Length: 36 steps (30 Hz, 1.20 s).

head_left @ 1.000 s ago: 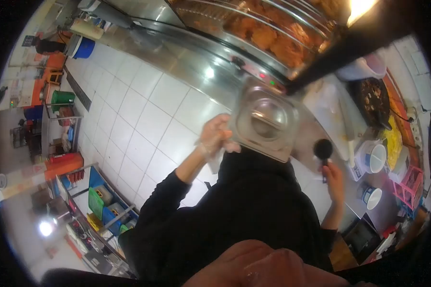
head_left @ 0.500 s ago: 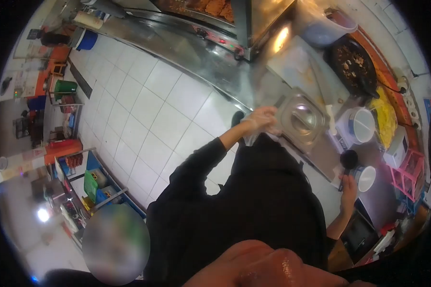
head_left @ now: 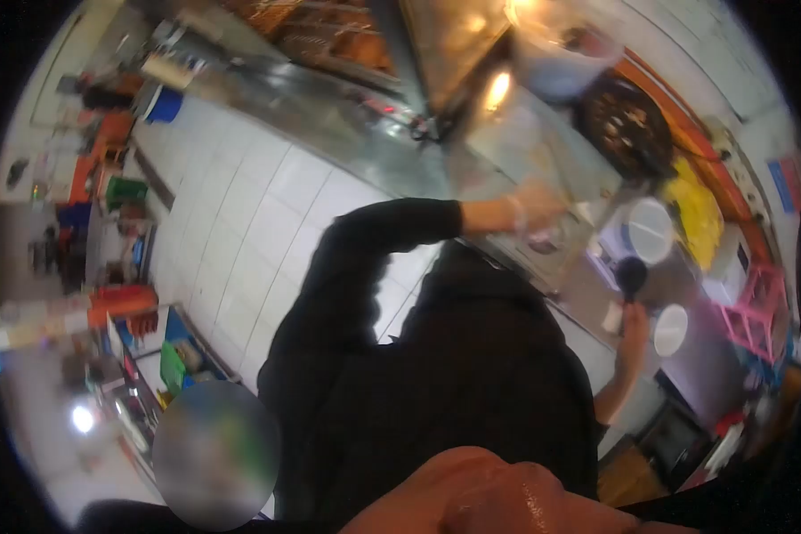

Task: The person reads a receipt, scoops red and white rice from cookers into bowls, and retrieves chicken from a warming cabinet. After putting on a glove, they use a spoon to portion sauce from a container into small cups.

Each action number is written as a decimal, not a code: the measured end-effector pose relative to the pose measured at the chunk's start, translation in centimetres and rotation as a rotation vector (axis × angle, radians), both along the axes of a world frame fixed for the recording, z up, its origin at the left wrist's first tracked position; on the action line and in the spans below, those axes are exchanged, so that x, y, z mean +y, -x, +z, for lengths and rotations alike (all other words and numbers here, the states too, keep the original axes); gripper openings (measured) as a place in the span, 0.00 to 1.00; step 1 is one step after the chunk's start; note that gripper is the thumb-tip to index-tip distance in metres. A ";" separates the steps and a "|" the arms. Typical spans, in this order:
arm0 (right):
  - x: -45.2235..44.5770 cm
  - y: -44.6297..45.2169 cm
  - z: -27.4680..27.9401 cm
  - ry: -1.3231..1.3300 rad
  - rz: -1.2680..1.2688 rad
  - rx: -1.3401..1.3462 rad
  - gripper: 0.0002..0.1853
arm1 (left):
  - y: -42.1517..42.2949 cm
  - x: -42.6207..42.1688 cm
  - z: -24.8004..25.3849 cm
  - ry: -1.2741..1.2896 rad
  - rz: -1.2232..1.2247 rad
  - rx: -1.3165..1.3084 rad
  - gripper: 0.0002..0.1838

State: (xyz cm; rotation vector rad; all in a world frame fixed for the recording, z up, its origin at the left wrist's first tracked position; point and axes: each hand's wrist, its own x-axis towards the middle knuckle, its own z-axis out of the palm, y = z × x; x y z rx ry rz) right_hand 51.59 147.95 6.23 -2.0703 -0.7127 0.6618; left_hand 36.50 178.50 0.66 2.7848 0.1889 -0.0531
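Note:
My left hand point(head_left: 538, 206), smeared by motion, reaches across my front over the lidded metal container point(head_left: 547, 245) on the steel counter. Its fingers are too blurred to read; a small white shape point(head_left: 584, 212) lies just beyond them. Lower on the right, my right hand point(head_left: 633, 327) is closed on the handle of a black ladle point(head_left: 631, 276), whose round bowl points away from me. The bowl is near a white tub point(head_left: 650, 230). A second white tub point(head_left: 670, 330) stands right of that hand. Beside its fingers is a small pale object point(head_left: 612, 318).
Further back are a cutting board point(head_left: 512, 133), a dark pan point(head_left: 626, 125) with food bits and a large pale bucket point(head_left: 561, 58). A yellow bag point(head_left: 699, 214) and pink rack point(head_left: 756, 316) line the right. A lit heating cabinet point(head_left: 329, 36) is at the top.
My left hand has moved right, from the container's near edge to over its lid. My right hand has shifted slightly up and left with the ladle. The whole view has shifted a little.

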 end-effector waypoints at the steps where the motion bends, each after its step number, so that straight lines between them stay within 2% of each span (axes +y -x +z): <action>1: 0.0 0.1 0.1 -0.023 -0.004 -0.039 0.14 | 0.6 0.6 4.9 0.163 0.080 0.378 0.21; 3: 0.0 0.9 1.5 -0.063 -0.080 0.089 0.14 | 2.7 3.3 6.6 0.201 -0.170 0.006 0.25; 5: 0.0 1.0 1.6 -0.103 -0.138 0.153 0.13 | 4.1 7.5 0.2 0.194 -0.035 -0.609 0.16; 6: -0.3 1.0 1.0 -0.116 -0.164 0.152 0.13 | 4.7 9.3 -2.6 0.364 0.112 -0.671 0.16; 8: -0.2 1.6 0.3 -0.100 -0.226 0.139 0.13 | 5.9 12.5 -7.2 1.098 0.470 -0.462 0.16; 9: 0.7 2.0 0.2 -0.077 -0.262 0.124 0.13 | 6.4 14.0 -8.8 1.397 0.543 -0.408 0.15; 12: 1.8 1.5 -2.3 -0.010 -0.223 -0.065 0.14 | 7.0 17.3 -13.4 1.689 0.576 -0.388 0.15; 15: 5.2 2.2 -0.4 0.014 0.042 -0.294 0.13 | 6.5 19.3 -19.6 1.737 0.769 -0.438 0.20; 16: 6.7 2.8 1.1 0.060 0.080 -0.265 0.13 | 6.4 20.0 -21.7 1.734 0.849 -0.463 0.23; 18: 9.7 4.5 3.5 0.151 0.155 -0.202 0.12 | 6.8 16.1 -13.4 1.787 1.044 -0.562 0.22; 19: 10.9 5.1 3.3 0.217 0.259 -0.314 0.12 | 7.0 13.9 -8.6 1.805 1.140 -0.620 0.21; 20: 12.0 5.6 3.0 0.282 0.364 -0.425 0.12 | 7.8 13.0 -9.7 1.785 1.108 -0.745 0.19; 23: 15.7 7.3 -0.1 0.378 0.585 -0.726 0.11 | 8.8 9.6 -11.8 0.649 1.185 -0.900 0.17; 24: 16.9 8.0 -1.7 0.338 0.600 -0.795 0.12 | 10.1 7.2 -7.2 0.778 1.122 -0.604 0.23; 25: 17.8 8.2 -3.5 0.296 0.615 -0.864 0.12 | 10.0 6.7 -9.8 0.767 1.105 -0.317 0.22; 27: 18.8 7.3 -7.6 0.235 0.729 -0.867 0.11 | 10.1 4.3 -12.0 0.901 0.975 -0.117 0.21; 28: 18.8 7.1 -8.5 0.205 0.790 -0.866 0.11 | 11.1 1.5 -10.7 1.050 0.873 -0.205 0.20; 29: 18.6 7.2 -7.5 0.315 0.792 -0.752 0.11 | 11.7 -0.1 -9.3 1.193 0.766 -0.296 0.20; 31: 18.7 7.3 -4.1 0.530 0.787 -0.526 0.11 | 11.6 0.2 -6.0 1.248 0.776 -0.178 0.16; 34: 17.4 5.5 -4.9 0.433 0.874 -0.880 0.10 | 12.0 1.1 -3.1 1.417 0.723 -0.094 0.15; 36: 16.4 5.9 -5.8 0.502 0.798 -0.854 0.09 | 12.0 0.9 -2.9 1.484 0.673 -0.104 0.15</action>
